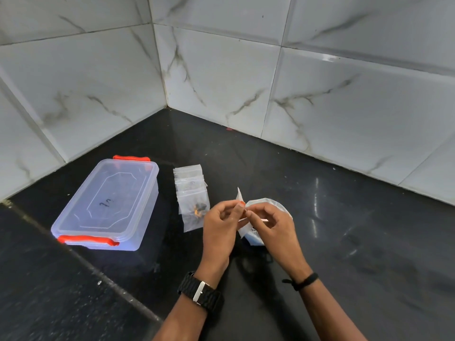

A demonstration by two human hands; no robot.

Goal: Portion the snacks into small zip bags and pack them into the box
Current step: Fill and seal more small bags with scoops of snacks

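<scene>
- Nearest the camera, the left hand (219,223), with a black watch (201,293) on its wrist, and the right hand (270,223), with a thin black wristband (304,281), meet above the black stone table (369,242).
- Between their fingertips both hands pinch a small clear plastic zip bag (242,226), thumbs and forefingers closed narrowly on its top edge. A white corner sticks up above the left fingers, and something orange shows at the pinch; I cannot tell what it is.
- Judging by its look, this bag is very light, limp and slippery, so a fingertip grip at the zip strip suits it best, since the film elsewhere would crumple or slide.
- Just behind the right hand sits a clear round plastic container (270,205), mostly hidden; its contents cannot be made out.
- Left of the hands lies a row of small clear zip bags (190,190) overlapping on the table, the nearest holding dark and orange snack pieces.
- Farther left stands the clear rectangular plastic box (108,205) with red clip handles, lid on. It looks stiff and light, best lifted by its sides.
- Beyond everything, white marble-patterned wall tiles (221,70) form a corner.
</scene>
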